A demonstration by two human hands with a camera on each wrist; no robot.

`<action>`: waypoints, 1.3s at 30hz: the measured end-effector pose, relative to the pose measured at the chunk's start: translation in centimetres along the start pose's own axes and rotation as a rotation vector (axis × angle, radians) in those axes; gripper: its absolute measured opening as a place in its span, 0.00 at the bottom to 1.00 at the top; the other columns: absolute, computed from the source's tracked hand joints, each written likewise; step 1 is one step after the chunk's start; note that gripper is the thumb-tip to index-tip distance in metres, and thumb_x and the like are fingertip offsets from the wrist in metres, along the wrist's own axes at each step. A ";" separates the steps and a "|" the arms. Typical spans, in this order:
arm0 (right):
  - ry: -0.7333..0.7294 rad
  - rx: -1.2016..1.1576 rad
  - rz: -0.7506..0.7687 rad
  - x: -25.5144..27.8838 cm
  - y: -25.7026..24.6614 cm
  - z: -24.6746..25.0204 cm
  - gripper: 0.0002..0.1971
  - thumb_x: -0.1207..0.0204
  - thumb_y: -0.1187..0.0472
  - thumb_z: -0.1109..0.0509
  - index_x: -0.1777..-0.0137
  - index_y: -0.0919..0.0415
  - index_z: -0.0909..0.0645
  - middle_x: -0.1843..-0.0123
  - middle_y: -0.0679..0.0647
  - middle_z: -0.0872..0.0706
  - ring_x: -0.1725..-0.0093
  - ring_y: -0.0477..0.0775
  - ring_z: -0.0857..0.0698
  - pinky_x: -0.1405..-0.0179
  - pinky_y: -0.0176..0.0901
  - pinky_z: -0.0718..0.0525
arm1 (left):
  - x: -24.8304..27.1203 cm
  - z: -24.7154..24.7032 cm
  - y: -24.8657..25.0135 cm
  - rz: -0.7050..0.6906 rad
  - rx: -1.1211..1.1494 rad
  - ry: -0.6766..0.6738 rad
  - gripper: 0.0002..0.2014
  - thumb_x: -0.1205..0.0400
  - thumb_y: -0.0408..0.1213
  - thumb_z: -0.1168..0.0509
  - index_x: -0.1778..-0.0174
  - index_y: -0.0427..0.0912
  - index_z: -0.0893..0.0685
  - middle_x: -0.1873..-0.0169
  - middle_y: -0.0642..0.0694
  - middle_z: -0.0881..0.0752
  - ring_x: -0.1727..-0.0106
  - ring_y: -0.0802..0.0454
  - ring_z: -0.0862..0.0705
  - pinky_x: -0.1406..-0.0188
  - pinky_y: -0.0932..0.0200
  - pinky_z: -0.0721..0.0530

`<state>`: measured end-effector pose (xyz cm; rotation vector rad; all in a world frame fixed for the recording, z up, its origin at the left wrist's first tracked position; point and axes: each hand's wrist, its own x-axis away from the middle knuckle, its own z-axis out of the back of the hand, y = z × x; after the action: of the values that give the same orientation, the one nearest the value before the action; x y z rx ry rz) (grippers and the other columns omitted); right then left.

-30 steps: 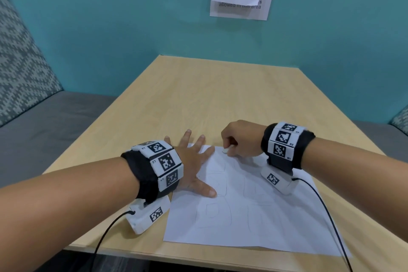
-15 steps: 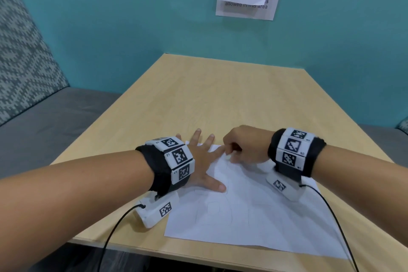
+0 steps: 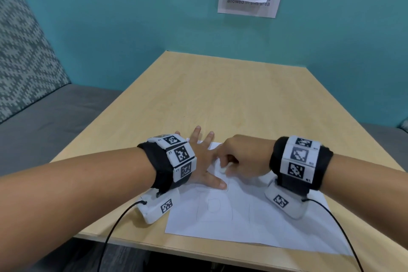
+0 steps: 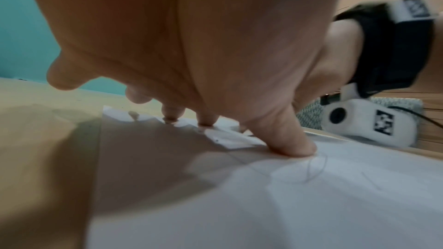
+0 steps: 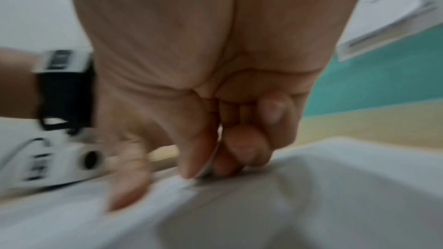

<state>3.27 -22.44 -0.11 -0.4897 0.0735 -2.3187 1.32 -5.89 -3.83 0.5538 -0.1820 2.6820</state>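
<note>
The left hand (image 3: pixel 202 161) presses spread, straight fingers on the paper (image 3: pixel 254 225) at the desk's (image 3: pixel 220 95) near edge; just right of it, the right hand (image 3: pixel 245 159) pinches a small white eraser (image 3: pixel 223 170) against the sheet, with faint pencil outlines nearer the person

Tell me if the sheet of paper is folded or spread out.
Spread out: the sheet lies flat on the table, left hand pressing its far corner, right hand pinching a white eraser.

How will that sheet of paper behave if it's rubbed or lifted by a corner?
Probably light and floppy: the sheet of paper lies thin and flat on the table. Rubbing with the small white piece the right hand pinches would likely slide or wrinkle it, hence the left hand pressing it down.
</note>
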 end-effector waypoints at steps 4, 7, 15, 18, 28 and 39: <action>0.109 0.023 -0.118 -0.3 1.6 1.2 0.04 0.26 0.62 0.31 0.55 0.60 0.16 0.61 0.50 0.14 0.62 0.52 0.19 0.61 0.42 0.20 | -0.2 -0.1 0.0 0.018 -0.035 -0.003 0.53 0.30 0.82 0.48 0.16 0.66 0.68 0.14 0.49 0.68 0.16 0.34 0.72 0.27 0.15 0.57; 0.031 0.001 0.010 -0.2 -0.2 -0.1 0.03 0.27 0.63 0.31 0.55 0.60 0.17 0.64 0.47 0.17 0.68 0.46 0.24 0.64 0.38 0.24 | 0.1 0.1 0.1 0.010 -0.002 -0.011 0.49 0.28 0.80 0.46 0.15 0.68 0.59 0.14 0.48 0.69 0.17 0.34 0.73 0.27 0.15 0.59; 0.044 -0.016 -0.007 -0.5 -0.6 0.2 0.02 0.28 0.63 0.29 0.59 0.61 0.17 0.62 0.54 0.13 0.66 0.51 0.21 0.63 0.40 0.21 | 0.4 0.5 0.4 0.020 -0.017 -0.036 0.47 0.26 0.79 0.47 0.14 0.64 0.51 0.14 0.47 0.69 0.17 0.33 0.74 0.26 0.16 0.58; 0.073 -0.015 -0.037 -0.7 0.0 0.7 0.02 0.27 0.62 0.28 0.59 0.60 0.17 0.65 0.49 0.15 0.68 0.47 0.22 0.67 0.35 0.25 | 0.4 0.6 0.4 0.015 -0.021 -0.038 0.48 0.27 0.79 0.47 0.14 0.65 0.55 0.14 0.47 0.69 0.17 0.33 0.74 0.26 0.16 0.57; 0.114 0.008 -0.102 -0.8 1.5 1.5 0.02 0.28 0.61 0.28 0.56 0.59 0.15 0.63 0.48 0.15 0.63 0.50 0.20 0.64 0.38 0.23 | 0.0 0.0 0.1 0.032 -0.040 -0.015 0.52 0.31 0.83 0.50 0.17 0.67 0.68 0.14 0.49 0.69 0.16 0.34 0.73 0.26 0.17 0.57; 0.050 -0.012 -0.017 0.2 0.3 0.5 0.02 0.27 0.62 0.28 0.57 0.58 0.18 0.63 0.46 0.14 0.64 0.48 0.19 0.60 0.37 0.20 | 0.1 0.3 0.3 0.035 0.011 -0.011 0.52 0.29 0.80 0.45 0.17 0.68 0.68 0.14 0.48 0.67 0.17 0.33 0.73 0.27 0.15 0.58</action>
<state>3.57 -22.75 0.34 -0.4401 0.1084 -2.3484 1.25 -6.15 -3.59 0.5746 -0.1813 2.7159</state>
